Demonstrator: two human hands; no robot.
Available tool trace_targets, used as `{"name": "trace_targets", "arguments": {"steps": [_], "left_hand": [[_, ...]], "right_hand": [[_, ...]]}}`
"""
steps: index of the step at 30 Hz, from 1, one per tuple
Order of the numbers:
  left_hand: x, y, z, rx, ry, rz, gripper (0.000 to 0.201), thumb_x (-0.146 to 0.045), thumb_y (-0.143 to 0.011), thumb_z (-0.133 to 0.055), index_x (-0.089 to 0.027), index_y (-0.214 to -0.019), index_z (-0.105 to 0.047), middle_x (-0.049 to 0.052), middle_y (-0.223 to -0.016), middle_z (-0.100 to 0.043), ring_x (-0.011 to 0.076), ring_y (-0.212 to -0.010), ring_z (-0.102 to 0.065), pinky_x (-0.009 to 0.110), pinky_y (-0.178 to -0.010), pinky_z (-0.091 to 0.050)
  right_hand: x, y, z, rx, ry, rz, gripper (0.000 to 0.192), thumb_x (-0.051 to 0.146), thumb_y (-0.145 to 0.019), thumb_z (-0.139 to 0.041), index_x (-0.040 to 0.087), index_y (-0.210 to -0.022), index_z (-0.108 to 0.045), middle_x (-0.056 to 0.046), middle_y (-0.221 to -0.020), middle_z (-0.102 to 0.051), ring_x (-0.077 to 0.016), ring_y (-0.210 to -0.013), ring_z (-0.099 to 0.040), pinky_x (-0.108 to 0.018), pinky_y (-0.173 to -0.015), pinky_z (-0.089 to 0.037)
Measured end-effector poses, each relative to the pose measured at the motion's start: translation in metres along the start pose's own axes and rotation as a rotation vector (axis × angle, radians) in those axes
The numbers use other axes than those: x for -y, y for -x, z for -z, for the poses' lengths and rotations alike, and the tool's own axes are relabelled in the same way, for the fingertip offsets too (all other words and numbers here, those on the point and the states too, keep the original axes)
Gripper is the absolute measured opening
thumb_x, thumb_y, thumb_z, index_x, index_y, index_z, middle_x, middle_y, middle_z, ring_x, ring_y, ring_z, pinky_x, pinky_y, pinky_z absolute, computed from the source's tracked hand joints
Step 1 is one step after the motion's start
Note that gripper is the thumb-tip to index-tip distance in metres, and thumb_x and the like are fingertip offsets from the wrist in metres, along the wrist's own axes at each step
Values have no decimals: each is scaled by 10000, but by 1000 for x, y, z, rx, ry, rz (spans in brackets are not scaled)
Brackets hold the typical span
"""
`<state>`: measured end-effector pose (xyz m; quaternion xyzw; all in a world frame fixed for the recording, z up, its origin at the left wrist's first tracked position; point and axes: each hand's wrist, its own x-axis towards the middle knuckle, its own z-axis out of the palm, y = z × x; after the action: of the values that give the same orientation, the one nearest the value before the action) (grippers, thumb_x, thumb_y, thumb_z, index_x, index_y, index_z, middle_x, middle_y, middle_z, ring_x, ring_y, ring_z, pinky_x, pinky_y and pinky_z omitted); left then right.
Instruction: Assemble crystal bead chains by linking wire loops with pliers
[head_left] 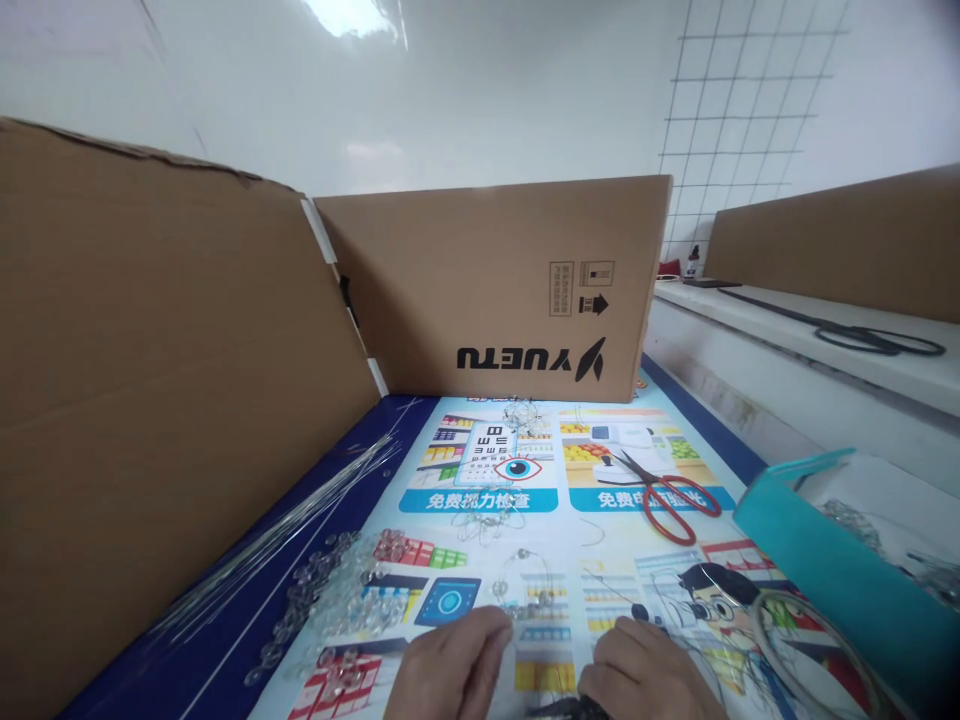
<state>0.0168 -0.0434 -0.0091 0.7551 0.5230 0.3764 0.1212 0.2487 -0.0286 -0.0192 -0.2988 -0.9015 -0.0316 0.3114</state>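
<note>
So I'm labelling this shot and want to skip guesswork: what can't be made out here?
- Head view: left hand and right hand are cut off by the bottom edge; whether they grip anything is unclear.
- The dark thing between them is cut off by the same edge.
- Clear beads and thin wires: too small to count.
- Teal box: its wall and the right edge hide most of the contents.

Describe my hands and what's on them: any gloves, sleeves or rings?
Both hands are bare: no gloves on the left hand or the right hand, and no rings show. The wrists fall below the picture's lower edge, so sleeves or a watch cannot be told.
</note>
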Motion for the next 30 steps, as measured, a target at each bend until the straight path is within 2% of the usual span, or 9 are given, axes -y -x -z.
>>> {"name": "trace_targets", "arguments": {"steps": [2,4,5,7,13,19,23,26,30], "left_hand": [[3,-7,0,57,233,247,223,-357,-884,-430,-222,-762,-559,-22,-549,-542,123,-461,-509,214,-483,-397],[4,-13,1,95,396,438,289,-437,-874,-425,-207,-745,-544,-41,-542,-503,98,-415,-449,199,-445,-366],[4,-15,1,108,446,495,304,-461,-866,-430,-202,-753,-542,-45,-555,-503,89,-409,-437,194,-440,-358],[5,-17,1,121,498,527,310,-476,-856,-441,-197,-774,-547,-48,-577,-509,79,-413,-437,187,-448,-355],[8,-10,-2,108,458,396,239,-410,-846,-495,-206,-782,-600,-36,-592,-537,84,-444,-465,175,-450,-382],[11,-12,3,165,256,-26,120,-212,-850,-532,-221,-913,-634,19,-776,-645,124,-676,-603,184,-607,-477],[8,-13,0,166,273,-174,165,-144,-843,-536,-218,-968,-614,17,-774,-646,118,-695,-611,175,-628,-484],[4,-11,-2,207,296,-198,163,-140,-840,-543,-218,-964,-615,14,-756,-653,118,-679,-602,174,-618,-473],[3,-5,-3,238,340,-46,143,-192,-833,-562,-228,-956,-624,11,-747,-648,123,-654,-589,185,-596,-452]], "right_hand": [[-4,1,0,34,-68,-54,349,416,-937,-338,203,-782,-567,-21,-690,-545,-160,-637,-471,-267,-588,-343],[-6,0,1,64,-135,-119,219,389,-880,-473,203,-828,-576,-29,-741,-563,-170,-687,-491,-270,-622,-375],[-6,-1,2,77,-166,-152,156,349,-842,-534,200,-839,-580,-32,-756,-568,-173,-707,-499,-271,-635,-387],[-6,-4,5,111,-212,-219,88,246,-772,-604,194,-841,-588,-39,-784,-577,-178,-745,-510,-272,-663,-405],[-2,-10,11,201,-274,-316,107,195,-725,-638,195,-830,-618,-56,-825,-588,-196,-796,-521,-287,-697,-422],[-1,-12,10,239,-281,-373,78,233,-738,-603,188,-799,-618,-56,-778,-588,-190,-746,-525,-294,-681,-413],[-1,-12,9,296,-253,-389,76,269,-722,-618,197,-746,-619,-45,-755,-588,-190,-742,-528,-283,-664,-395],[1,-11,7,334,-225,-403,58,242,-692,-634,198,-728,-621,-33,-743,-594,-184,-735,-535,-271,-659,-382],[2,-10,5,353,-210,-444,54,230,-688,-626,208,-737,-631,-21,-734,-606,-171,-702,-546,-254,-616,-359]]}}
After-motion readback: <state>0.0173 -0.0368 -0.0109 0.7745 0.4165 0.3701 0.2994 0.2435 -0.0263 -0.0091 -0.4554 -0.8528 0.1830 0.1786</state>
